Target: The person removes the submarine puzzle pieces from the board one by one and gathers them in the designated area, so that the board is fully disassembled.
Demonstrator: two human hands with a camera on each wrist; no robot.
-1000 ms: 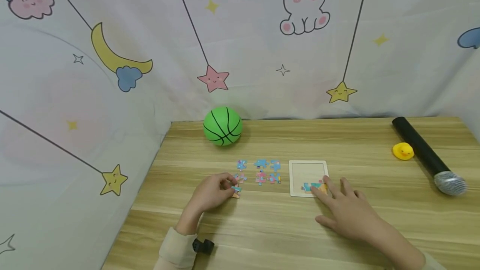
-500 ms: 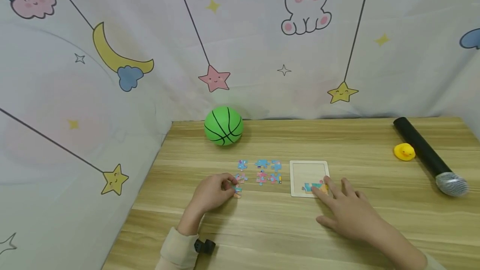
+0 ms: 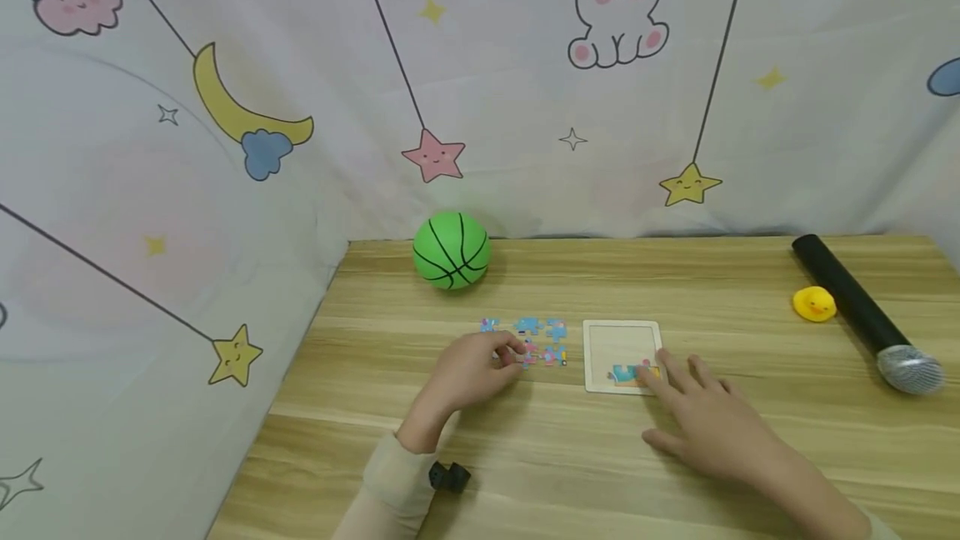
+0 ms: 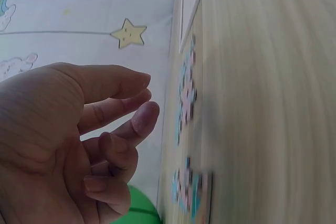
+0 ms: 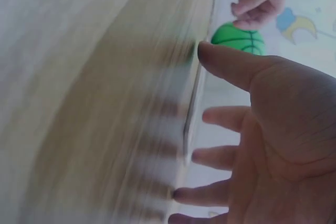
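Note:
My left hand (image 3: 476, 369) hovers over the left part of a group of small blue and pink jigsaw pieces (image 3: 555, 355). The left wrist view shows its fingers (image 4: 144, 119) loosely bent, with a bare gap between thumb and fingertips. Below them, jigsaw pieces (image 4: 187, 95) lie flat on the wood; some are hidden by this hand in the head view. A square puzzle tray (image 3: 621, 344) stands to the right, with teal and orange pieces (image 3: 624, 374) along its bottom edge. Fingers spread, my right hand (image 3: 712, 423) lies at the tray's lower right corner, its fingertips over those pieces.
A green toy basketball (image 3: 452, 251) is at the back left of the wooden table (image 3: 555, 457). Far right lie a black microphone (image 3: 855, 294) and a yellow rubber duck (image 3: 814, 304). A printed cloth (image 3: 510, 90) hangs behind the table.
My left hand has moved right and slightly up from the lower left jigsaw pieces, now covering part of the group. My right hand stays at the tray. The head view has shifted slightly.

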